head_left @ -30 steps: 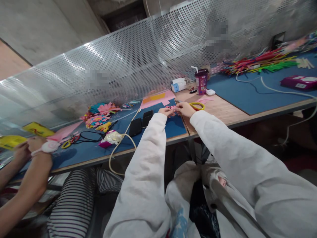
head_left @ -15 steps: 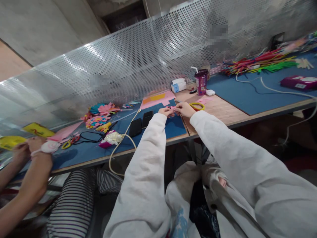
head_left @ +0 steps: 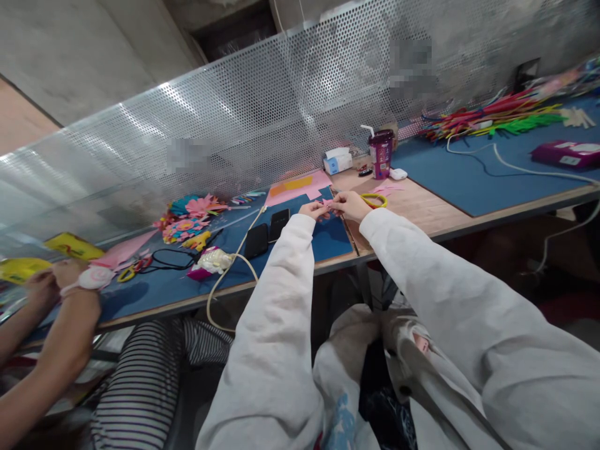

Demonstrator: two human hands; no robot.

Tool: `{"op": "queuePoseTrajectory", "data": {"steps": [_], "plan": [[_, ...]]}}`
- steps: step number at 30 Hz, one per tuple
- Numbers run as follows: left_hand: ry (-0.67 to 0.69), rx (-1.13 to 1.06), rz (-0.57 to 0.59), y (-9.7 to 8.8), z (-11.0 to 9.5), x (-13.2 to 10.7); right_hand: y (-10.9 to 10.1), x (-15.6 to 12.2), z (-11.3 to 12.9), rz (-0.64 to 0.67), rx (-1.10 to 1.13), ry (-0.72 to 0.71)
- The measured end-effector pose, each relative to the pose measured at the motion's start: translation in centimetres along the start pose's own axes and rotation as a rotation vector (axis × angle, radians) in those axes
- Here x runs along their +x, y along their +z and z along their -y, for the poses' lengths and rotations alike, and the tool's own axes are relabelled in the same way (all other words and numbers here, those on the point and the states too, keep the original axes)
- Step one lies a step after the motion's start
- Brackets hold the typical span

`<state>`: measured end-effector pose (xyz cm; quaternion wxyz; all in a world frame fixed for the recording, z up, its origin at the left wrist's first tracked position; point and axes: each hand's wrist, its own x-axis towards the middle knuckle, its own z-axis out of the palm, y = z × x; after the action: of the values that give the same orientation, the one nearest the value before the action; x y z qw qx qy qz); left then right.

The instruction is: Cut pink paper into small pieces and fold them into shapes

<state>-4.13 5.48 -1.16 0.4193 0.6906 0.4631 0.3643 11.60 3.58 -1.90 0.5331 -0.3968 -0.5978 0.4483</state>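
My left hand (head_left: 313,210) and my right hand (head_left: 349,205) meet over the far edge of a blue mat (head_left: 328,240), fingers pinched together on a small pink paper piece (head_left: 328,204) between them. Both arms are in light grey sleeves. A yellow ring-shaped object (head_left: 374,200), maybe scissor handles, lies just right of my right hand on the wooden table (head_left: 422,209). Pink and orange paper sheets (head_left: 297,186) lie just beyond my hands.
Two dark phones (head_left: 267,232) and a cream cable (head_left: 225,275) lie left of my arms. Paper flowers (head_left: 187,219), a purple cup (head_left: 381,154), a tissue box (head_left: 338,161) and coloured sticks (head_left: 497,115) stand further off. Another person's arms (head_left: 51,312) work at the far left. A perforated metal screen (head_left: 262,106) backs the table.
My hands stay together on the pink piece with only small finger movements. The other person's hands shift slightly at the left.
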Motion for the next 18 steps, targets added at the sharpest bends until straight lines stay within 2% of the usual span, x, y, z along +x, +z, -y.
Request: {"op": "queuePoseTrajectory", "data": {"steps": [7,18], "plan": [[0.094,0.112,0.001,-0.05,0.00,-0.24,0.06,0.19,-0.19,0.034,0.040,0.047],[0.151,0.168,0.017,0.04,-0.13,-0.41,-0.38,-0.06,0.25,0.005,-0.101,0.017]]}}
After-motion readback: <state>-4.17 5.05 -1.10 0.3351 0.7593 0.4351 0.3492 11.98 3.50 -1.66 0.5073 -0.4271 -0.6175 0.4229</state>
